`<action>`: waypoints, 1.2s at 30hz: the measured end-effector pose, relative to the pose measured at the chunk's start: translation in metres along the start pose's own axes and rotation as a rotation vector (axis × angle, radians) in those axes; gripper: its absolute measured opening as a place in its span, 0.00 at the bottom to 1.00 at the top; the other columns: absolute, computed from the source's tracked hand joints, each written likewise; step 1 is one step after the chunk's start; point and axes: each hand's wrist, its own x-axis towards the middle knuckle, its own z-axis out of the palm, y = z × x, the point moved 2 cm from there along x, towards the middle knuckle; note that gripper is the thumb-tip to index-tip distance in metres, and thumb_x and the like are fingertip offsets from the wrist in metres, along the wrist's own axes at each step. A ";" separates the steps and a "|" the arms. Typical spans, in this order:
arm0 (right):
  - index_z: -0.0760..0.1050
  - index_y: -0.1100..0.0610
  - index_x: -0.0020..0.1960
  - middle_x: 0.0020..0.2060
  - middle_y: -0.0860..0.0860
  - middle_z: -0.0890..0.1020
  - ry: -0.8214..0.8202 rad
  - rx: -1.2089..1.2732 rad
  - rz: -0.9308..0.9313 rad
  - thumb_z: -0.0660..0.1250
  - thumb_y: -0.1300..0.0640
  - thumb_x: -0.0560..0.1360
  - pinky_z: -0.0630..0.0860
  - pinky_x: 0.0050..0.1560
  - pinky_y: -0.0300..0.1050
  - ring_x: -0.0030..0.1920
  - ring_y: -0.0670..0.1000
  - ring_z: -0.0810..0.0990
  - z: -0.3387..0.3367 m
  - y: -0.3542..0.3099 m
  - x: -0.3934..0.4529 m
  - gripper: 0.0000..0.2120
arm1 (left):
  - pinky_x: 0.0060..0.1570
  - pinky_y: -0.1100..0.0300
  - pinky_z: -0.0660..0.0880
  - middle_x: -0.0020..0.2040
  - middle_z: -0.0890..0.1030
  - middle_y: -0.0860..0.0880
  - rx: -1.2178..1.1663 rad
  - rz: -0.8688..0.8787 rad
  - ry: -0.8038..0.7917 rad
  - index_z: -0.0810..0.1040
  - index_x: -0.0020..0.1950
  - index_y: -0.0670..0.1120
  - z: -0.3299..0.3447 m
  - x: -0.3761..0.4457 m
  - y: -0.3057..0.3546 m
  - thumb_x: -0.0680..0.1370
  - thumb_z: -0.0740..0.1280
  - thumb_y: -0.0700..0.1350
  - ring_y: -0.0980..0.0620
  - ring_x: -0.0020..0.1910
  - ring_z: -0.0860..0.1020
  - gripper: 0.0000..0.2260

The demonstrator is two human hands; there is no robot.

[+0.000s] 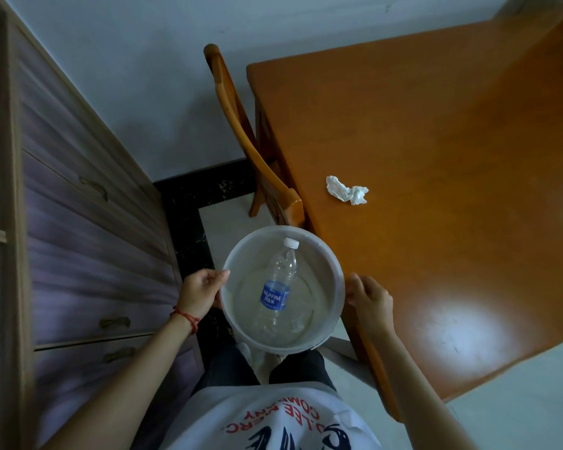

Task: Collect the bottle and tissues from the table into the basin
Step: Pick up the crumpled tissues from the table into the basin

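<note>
Beside the near left corner of the orange wooden table (436, 157), a person holds a round translucent basin (338, 284) out in front of the body, over the floor and level with the table's left edge. Left hand (202, 292) is closed on the basin's left rim, thumb lying over the top of the rim and the fingers curled under it; a red string bracelet (186, 318) circles that wrist. Right hand (369, 297) is clamped on the opposite rim, fingertips pressed to its outer wall, with the hand over the table's edge. Inside the basin lies a clear plastic bottle (277, 284) on its side, white cap toward the far rim, blue label facing up, base toward the person. On the table, near its left edge and well apart from the basin, sits a crumpled white tissue (346, 190). A wooden chair (241, 131) stands tucked against the table's left side, and a drawer cabinet (88, 228) runs along the left
</note>
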 end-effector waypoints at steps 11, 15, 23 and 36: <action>0.70 0.55 0.65 0.63 0.52 0.74 0.193 -0.137 -0.202 0.62 0.49 0.76 0.66 0.58 0.43 0.64 0.52 0.71 -0.009 -0.063 0.126 0.19 | 0.22 0.70 0.73 0.31 0.78 0.46 0.053 0.016 0.039 0.77 0.39 0.39 0.001 -0.006 0.007 0.74 0.66 0.43 0.59 0.24 0.78 0.08; 0.69 0.53 0.67 0.68 0.50 0.70 0.178 -0.223 -0.261 0.63 0.51 0.75 0.65 0.63 0.46 0.70 0.51 0.62 0.007 -0.079 0.155 0.21 | 0.23 0.71 0.73 0.31 0.78 0.47 0.038 0.012 0.055 0.77 0.40 0.39 0.002 -0.009 0.008 0.74 0.66 0.43 0.57 0.25 0.78 0.08; 0.72 0.56 0.63 0.63 0.54 0.75 0.109 -0.332 -0.270 0.63 0.57 0.75 0.66 0.62 0.49 0.66 0.55 0.66 0.028 -0.073 0.173 0.17 | 0.23 0.66 0.76 0.29 0.79 0.47 0.014 -0.005 0.060 0.76 0.38 0.41 0.002 -0.009 0.010 0.74 0.67 0.43 0.57 0.24 0.78 0.07; 0.78 0.56 0.55 0.46 0.49 0.81 0.133 0.000 -0.300 0.68 0.57 0.72 0.73 0.42 0.34 0.45 0.48 0.79 0.023 -0.076 0.078 0.12 | 0.22 0.71 0.72 0.28 0.78 0.50 0.033 0.033 0.045 0.76 0.39 0.41 0.002 -0.011 0.007 0.74 0.66 0.41 0.62 0.23 0.77 0.06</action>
